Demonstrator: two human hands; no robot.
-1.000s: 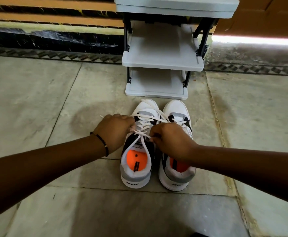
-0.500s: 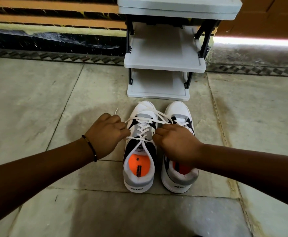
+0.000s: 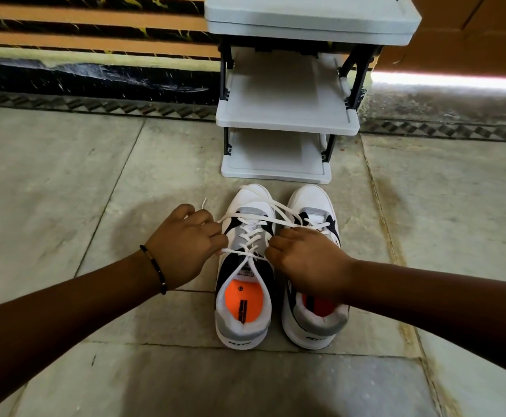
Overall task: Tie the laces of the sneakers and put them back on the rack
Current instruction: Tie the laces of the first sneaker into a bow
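Two white sneakers with black and grey panels and orange insoles stand side by side on the floor, toes toward the rack. The left sneaker [image 3: 247, 296] has its white laces [image 3: 253, 219] pulled out sideways. My left hand [image 3: 185, 245] is closed on one lace end to the left of that shoe. My right hand [image 3: 309, 260] grips the other lace end, hovering over the right sneaker [image 3: 312, 212] and hiding its tongue. The grey three-shelf rack [image 3: 288, 120] stands just beyond the toes, shelves bare.
Stone floor tiles [image 3: 50, 176] spread all round the shoes. A dark skirting and orange striped wall [image 3: 89, 43] run behind the rack. A bright strip of light [image 3: 450, 79] lies at the right rear.
My hands have drawn apart, the left one moving further left, pulling the left sneaker's laces taut across it. The shoes have stayed in place.
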